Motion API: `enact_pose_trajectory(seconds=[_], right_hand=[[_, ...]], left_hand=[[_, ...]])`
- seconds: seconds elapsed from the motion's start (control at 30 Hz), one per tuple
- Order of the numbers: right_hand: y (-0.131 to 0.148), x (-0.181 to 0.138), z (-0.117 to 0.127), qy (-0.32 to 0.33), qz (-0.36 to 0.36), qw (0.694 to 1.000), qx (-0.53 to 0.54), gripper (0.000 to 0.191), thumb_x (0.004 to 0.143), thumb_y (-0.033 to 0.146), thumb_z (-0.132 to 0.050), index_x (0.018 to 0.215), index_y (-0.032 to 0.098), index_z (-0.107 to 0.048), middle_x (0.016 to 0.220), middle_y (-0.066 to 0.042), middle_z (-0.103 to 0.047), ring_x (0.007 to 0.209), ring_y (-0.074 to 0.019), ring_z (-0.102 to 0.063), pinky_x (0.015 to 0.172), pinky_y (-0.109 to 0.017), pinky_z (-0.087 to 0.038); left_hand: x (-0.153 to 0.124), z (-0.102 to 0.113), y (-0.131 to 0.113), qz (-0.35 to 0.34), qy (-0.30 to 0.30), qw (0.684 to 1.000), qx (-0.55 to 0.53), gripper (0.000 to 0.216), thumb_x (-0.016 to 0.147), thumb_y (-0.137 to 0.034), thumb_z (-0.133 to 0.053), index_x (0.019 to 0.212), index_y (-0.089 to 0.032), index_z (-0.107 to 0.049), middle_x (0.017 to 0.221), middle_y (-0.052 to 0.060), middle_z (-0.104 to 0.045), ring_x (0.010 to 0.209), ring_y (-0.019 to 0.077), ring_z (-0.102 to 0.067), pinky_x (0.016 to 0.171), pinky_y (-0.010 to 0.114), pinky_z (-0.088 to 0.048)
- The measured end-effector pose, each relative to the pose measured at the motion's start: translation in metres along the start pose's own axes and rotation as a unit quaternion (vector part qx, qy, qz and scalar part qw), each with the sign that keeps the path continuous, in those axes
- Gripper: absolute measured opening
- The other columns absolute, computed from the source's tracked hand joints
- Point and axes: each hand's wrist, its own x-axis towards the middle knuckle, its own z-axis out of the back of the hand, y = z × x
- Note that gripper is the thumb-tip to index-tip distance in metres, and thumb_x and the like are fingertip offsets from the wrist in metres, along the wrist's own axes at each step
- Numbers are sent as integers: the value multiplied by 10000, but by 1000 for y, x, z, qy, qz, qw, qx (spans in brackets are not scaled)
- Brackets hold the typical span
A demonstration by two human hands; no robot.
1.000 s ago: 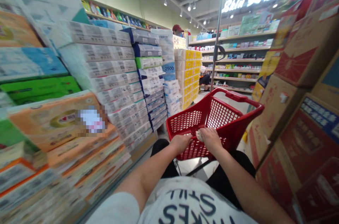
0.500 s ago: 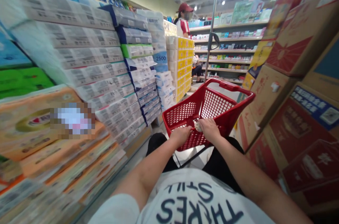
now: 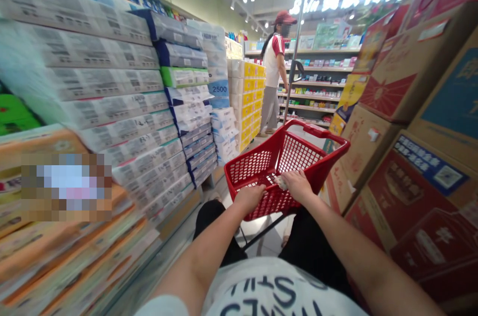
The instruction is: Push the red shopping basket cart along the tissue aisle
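Red plastic shopping cart w/ mesh walls (image 3: 274,204) is dead ahead on the pale tiled floor (image 3: 271,245), angled a bit off to the R. Both hands are on its near rim: left hand (image 3: 251,197) curled over it, right hand (image 3: 297,184) clamped on it just beside, w/ a small pale crumpled item (image 3: 281,183) at the fingers; can't tell what it is or how firmly it's pinched.

Main risk, IMO: cart swings & clips the goods on either side, b/c it's held low at the near end w/ hands close tog., not by the raised red handle (image 3: 309,130) at the far end. Also poss.: pale item drops if the R fingers loosen. And legs in black trousers (image 3: 317,239) flank the dark thin underframe (image 3: 264,232), so a sharp pull could knock a shin.

Cart's look: glossy red, squarish holes, smooth thick rim sloping up toward the handle.

Further out: L, tall stack of white plastic-wrapped packs (image 3: 123,102); R, brown-and-red cardboard cartons (image 3: 403,62) near the cart's side. Past the far end, a person in a red cap & white-red top (image 3: 273,67) stands by a thin metal pole (image 3: 298,32); an unchecked fwd roll could bump them.
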Motion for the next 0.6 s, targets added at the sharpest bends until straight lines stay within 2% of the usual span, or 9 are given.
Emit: enact_pose_trajectory(seconds=[0.13, 0.3, 0.43, 0.6], right_hand=[[-4, 0, 3, -7, -21, 1000, 6, 262, 924, 213, -373, 1043, 221, -606, 1053, -53, -650, 1018, -192, -530, 1021, -386, -212], [1, 0, 1, 29, 45, 998, 44, 270, 890, 159, -413, 1079, 220, -595, 1094, -41, -644, 1038, -162, -539, 985, -309, -258], [2, 1, 0, 9, 1, 999, 33, 271, 891, 162, -408, 1085, 200, -593, 1104, -64, -644, 1062, -179, -532, 974, -320, -265], [0, -2, 3, 7, 24, 999, 35, 305, 903, 164, -387, 1124, 226, -589, 1121, -51, -643, 1070, -172, -534, 999, -330, -252]], left_hand=[[-1, 2, 1, 10, 13, 1000, -2, 335, 978, -394, -277, 1110, -245, -546, 969, 63, -677, 850, 234, -659, 718, 320, -474], [-2, 3, 3, 14, 7, 1000, -6, 338, 975, -415, -289, 1119, -250, -546, 978, 62, -675, 858, 225, -656, 729, 310, -471], [-2, 1, 5, 17, 5, 1000, 0, 334, 973, -425, -290, 1117, -256, -540, 949, 56, -676, 843, 227, -658, 723, 309, -474], [-2, -1, 7, 21, 6, 1000, 2, 325, 975, -408, -285, 1125, -259, -532, 981, 65, -674, 865, 230, -658, 729, 311, -476]])
